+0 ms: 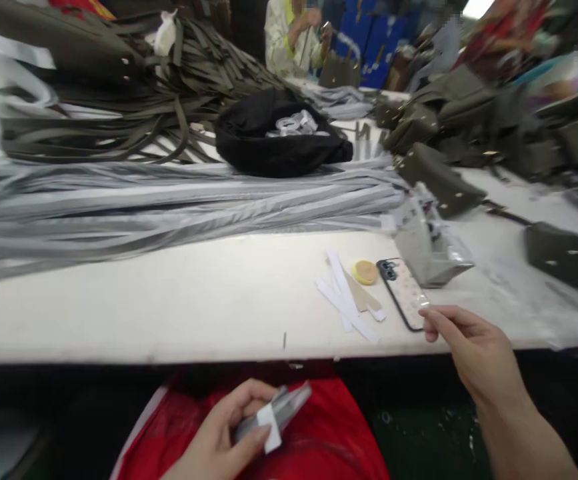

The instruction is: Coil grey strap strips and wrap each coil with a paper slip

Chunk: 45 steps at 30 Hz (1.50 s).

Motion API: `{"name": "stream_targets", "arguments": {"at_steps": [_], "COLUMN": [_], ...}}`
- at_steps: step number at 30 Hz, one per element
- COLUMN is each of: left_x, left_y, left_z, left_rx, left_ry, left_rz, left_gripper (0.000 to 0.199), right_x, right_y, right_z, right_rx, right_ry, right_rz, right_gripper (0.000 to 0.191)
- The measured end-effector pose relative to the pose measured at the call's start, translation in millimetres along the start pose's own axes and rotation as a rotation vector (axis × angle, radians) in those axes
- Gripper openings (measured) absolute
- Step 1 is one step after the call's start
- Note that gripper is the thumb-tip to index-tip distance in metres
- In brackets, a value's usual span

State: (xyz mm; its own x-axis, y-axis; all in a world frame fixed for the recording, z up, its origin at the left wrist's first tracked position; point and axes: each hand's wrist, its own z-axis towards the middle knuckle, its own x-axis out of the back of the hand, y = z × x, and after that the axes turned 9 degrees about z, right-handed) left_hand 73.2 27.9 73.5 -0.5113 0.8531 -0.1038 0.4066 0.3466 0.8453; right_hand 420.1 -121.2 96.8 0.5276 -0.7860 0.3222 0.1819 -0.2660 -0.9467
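My left hand [236, 427] is closed round a small bundle of grey strips with a white tag [269, 429], held over red fabric below the table edge. Over the table's front edge, my right hand [461, 337] pinches a small clear piece [424, 304] between thumb and forefinger, beside a phone [403, 293] in a patterned case. Left of the phone are a round yellow tape roll [365, 272] and several white paper strips [341, 293].
Long grey straps [193, 200] lie across the table [119, 300]. Behind them sit a black bag [273, 143] and dark straps [209, 60]. A grey-white holder [421, 247] stands behind the phone, with dark pouches [439, 177] further right. A person [293, 40] works opposite.
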Motion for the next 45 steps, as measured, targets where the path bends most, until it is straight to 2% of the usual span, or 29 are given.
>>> {"name": "stream_targets", "arguments": {"at_steps": [2, 4, 8, 10, 13, 17, 21, 31, 37, 42, 45], "left_x": [-2.4, -1.9, 5.5, 8.0, 9.7, 12.6, 15.9, 15.2, 11.2, 9.3, 7.0], "left_y": [0, -6, -24, -28, -32, -38, -41, -39, -39, -35, -33], "left_z": [-7, -12, -24, -30, -38, -42, -43, -40, -39, -40, -45], "left_rx": [-0.048, -0.088, -0.159, -0.188, -0.217, -0.231, -0.229, -0.242, -0.280, -0.218, -0.269], "left_ry": [0.117, 0.266, 0.555, 0.656, 0.739, 0.786, 0.798, 0.728, 0.719, 0.899, 0.992], "left_rz": [-0.023, -0.075, -0.126, -0.135, -0.161, -0.186, -0.192, -0.177, -0.218, -0.034, 0.182], "left_gripper": [0.048, 0.048, 0.045, 0.043, 0.042, 0.040, 0.038, 0.039, 0.037, 0.028, 0.021], "right_x": [-44, -90, -169, -196, -218, -225, -227, -229, -226, -226, -226], "right_y": [-17, -31, -41, -41, -38, -36, -35, -24, -20, -22, -31], "right_z": [-34, -64, -107, -120, -130, -135, -138, -141, -140, -139, -141], "right_rx": [-0.019, -0.099, -0.271, -0.315, -0.353, -0.370, -0.397, -0.449, -0.426, -0.386, -0.372], "right_ry": [-0.260, -0.502, -0.926, -1.057, -1.139, -1.182, -1.173, -1.109, -1.130, -1.250, -1.239], "right_rz": [0.099, 0.210, 0.372, 0.418, 0.426, 0.372, 0.334, 0.289, 0.265, 0.321, 0.395], "right_gripper": [0.022, 0.024, 0.029, 0.031, 0.033, 0.035, 0.039, 0.046, 0.042, 0.035, 0.033]}}
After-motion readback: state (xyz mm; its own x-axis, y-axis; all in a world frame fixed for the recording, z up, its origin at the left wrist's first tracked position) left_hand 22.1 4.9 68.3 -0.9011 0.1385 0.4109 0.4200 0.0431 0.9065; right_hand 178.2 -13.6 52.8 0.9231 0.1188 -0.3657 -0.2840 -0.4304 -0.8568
